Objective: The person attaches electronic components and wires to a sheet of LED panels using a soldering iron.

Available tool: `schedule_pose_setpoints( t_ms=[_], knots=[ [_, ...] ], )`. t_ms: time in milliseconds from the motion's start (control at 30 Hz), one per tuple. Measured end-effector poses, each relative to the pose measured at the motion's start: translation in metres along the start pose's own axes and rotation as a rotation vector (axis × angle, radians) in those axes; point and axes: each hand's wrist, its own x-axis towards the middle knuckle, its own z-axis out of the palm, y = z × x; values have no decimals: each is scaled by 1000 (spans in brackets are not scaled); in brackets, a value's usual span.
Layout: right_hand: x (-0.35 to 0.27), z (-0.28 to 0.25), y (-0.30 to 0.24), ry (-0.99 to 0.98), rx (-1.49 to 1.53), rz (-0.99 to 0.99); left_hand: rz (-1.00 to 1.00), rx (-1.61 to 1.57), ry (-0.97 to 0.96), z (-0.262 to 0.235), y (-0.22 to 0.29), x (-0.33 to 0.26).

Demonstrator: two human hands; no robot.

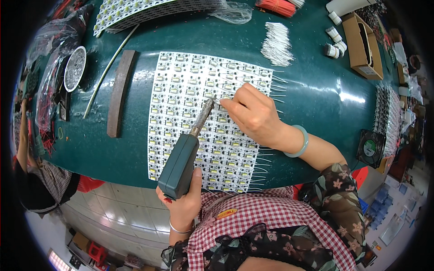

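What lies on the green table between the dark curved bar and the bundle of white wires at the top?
In the head view, the white panel of small circuit boards lies between the dark bar and the wire bundle.

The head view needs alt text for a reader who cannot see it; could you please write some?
A left hand holds a green soldering iron with its tip on a white panel of small circuit boards, where the right hand pinches a thin wire. The panel lies on a dark green table.
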Motion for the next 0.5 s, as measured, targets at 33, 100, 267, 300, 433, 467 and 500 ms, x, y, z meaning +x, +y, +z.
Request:
schedule_pose_setpoints(
  t_ms=[33, 100, 267, 300, 433, 467, 500],
  knots=[
    [0, 1, 0, 0, 0, 1, -5, -8, -7, 0, 1, 1],
    [-1, 2, 2, 14, 4, -14, -9, -17, -15, 0, 4, 2],
    [1, 1, -1, 8, 5, -7, -131, -75, -25, -3, 4, 0],
    [1, 1, -1, 5, 4, -1, -132, -75, -25, -5, 2, -3],
    [0, 2, 0, 8, 9, -2, -181, -91, 19, -8, -4, -11],
    [0, 2, 0, 11, 12, -2, -186, -138, 45, -9, -4, -12],
    [-1, 2, 1, 13, 15, -2, -185, -137, 45, -10, -3, -13]
  ],
)
